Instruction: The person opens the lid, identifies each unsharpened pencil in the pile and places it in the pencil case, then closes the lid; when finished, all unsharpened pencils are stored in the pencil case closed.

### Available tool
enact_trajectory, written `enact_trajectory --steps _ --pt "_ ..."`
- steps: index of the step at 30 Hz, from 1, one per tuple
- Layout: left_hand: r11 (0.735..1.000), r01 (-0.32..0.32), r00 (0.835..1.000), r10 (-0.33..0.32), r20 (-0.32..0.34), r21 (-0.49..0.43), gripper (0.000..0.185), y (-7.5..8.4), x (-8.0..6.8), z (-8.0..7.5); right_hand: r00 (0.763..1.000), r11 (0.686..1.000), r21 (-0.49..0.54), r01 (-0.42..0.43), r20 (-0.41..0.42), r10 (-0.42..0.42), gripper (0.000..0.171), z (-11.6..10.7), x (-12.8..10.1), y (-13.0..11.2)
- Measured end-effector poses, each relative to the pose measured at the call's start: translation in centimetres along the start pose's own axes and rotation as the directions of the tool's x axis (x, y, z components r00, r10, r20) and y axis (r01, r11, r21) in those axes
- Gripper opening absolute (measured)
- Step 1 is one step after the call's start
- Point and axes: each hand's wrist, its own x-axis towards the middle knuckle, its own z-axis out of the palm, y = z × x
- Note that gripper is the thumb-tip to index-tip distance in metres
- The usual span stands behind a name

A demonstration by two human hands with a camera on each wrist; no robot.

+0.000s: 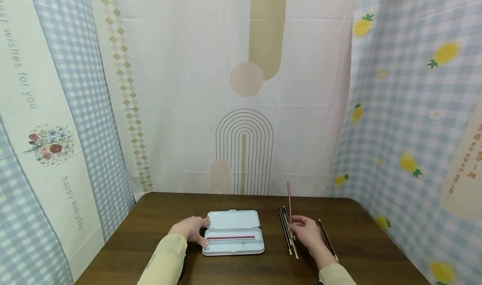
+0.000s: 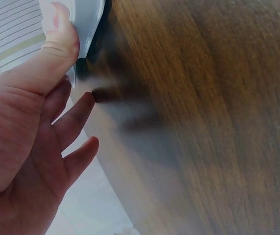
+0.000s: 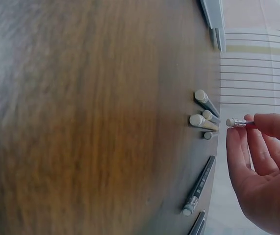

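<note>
Pinching red pencil (image 1: 289, 197) w/ right hand (image 1: 306, 231); left hand (image 1: 190, 229) steadies case (image 1: 233, 232).

Open pencil case (image 1: 233, 230) left on table (image 1: 361, 243); loose pencils (image 1: 285, 230) right of it.

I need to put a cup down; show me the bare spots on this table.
Free: the table behind the pencil case up to the far edge, and the near strip in front of it. Crowded: right of the case, where loose pencils lie around the right hand.
</note>
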Motion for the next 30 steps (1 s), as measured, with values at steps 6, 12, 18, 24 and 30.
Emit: enact_trajectory --steps 6,12,18,24,30 --pt "1.000 -0.007 1.000 0.007 0.003 -0.004 0.074 -0.06 -0.06 0.10 1.000 1.000 0.017 0.000 -0.002 0.000 0.031 0.34 -0.01 0.04" --pt "1.000 -0.014 1.000 0.014 -0.008 0.003 0.073 0.05 -0.04 -0.10 1.000 0.999 0.029 0.014 0.006 -0.014 0.030 0.50 0.12 -0.07" --pt "1.000 -0.010 1.000 0.010 0.000 -0.002 0.074 0.26 -0.08 -0.31 0.999 0.999 0.003 0.048 0.016 -0.048 0.026 0.64 0.22 -0.19" --pt "1.000 -0.006 1.000 0.006 0.006 -0.003 0.074 0.26 0.04 -0.28 0.994 0.991 -0.083 0.105 0.005 -0.105 0.026 0.75 0.24 -0.14" --pt "1.000 0.003 1.000 -0.002 0.019 -0.012 0.075 -0.05 0.30 -0.01 0.986 0.976 -0.143 0.166 -0.001 -0.167 0.023 0.97 0.07 -0.33"
